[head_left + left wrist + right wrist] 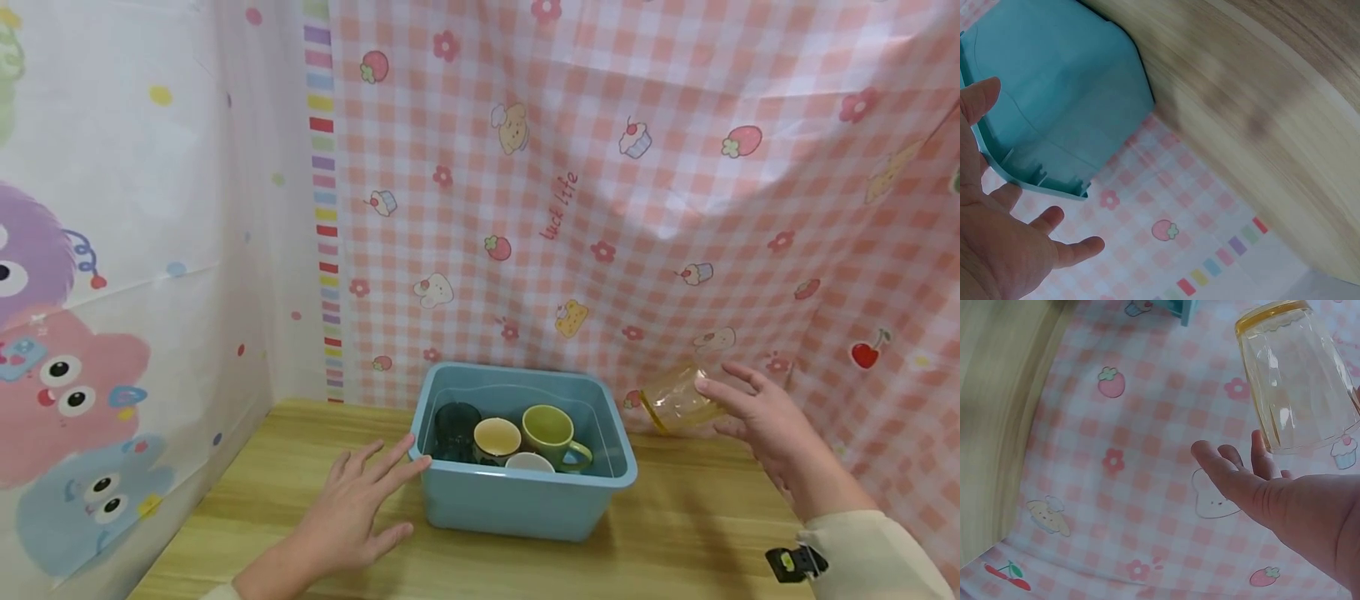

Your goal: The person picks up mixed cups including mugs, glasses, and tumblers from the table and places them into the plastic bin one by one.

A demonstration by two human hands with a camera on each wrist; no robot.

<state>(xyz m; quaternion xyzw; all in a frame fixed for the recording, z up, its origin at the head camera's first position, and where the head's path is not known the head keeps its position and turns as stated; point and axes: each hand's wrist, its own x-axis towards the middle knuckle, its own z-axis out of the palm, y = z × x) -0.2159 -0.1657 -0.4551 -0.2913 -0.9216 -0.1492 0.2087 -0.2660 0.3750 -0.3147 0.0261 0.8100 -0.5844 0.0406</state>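
A blue plastic bin (517,504) stands on the wooden table. Inside it are a dark glass cup (454,429), a cup with a yellow inside (497,437), a green mug (545,427) and a white cup (530,463), mostly hidden by the front wall. My left hand (348,510) is spread, its straight fingertips at the bin's left front corner. To the right of the bin, my right hand (776,427) holds a clear amber-tinted glass (1297,381) by its base end. The glass is tilted above the table, its yellow rim pointing toward the bin.
Behind the table hangs a pink checked cloth (570,167) that also runs along the right side. On the left hangs a white cloth (172,333) with cartoon figures. Wooden table (300,467) surface surrounds the bin.
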